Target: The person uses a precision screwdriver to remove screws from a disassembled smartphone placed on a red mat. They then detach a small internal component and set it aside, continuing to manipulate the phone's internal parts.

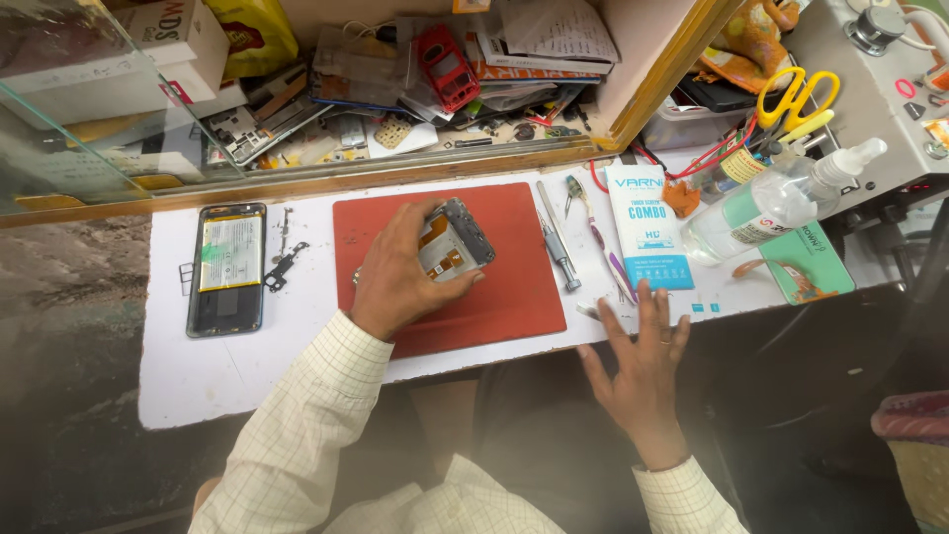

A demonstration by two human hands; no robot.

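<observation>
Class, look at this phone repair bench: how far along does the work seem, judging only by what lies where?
Done: one phone lies opened on the white bench, its battery exposed, with a small bracket removed beside it. In hand: the left hand holds a phone frame over the red mat, while the right hand rests flat by the bench edge. Left: screwdriver and tweezers lie unused, and nothing looks reassembled.

- White surface (pixel 247 366) with worn front edge.
- Wooden-framed shelf (pixel 395 178) behind, crammed with clutter.
- Glass pane (pixel 59 129) at left.
- Dark floor (pixel 69 396) below.
</observation>
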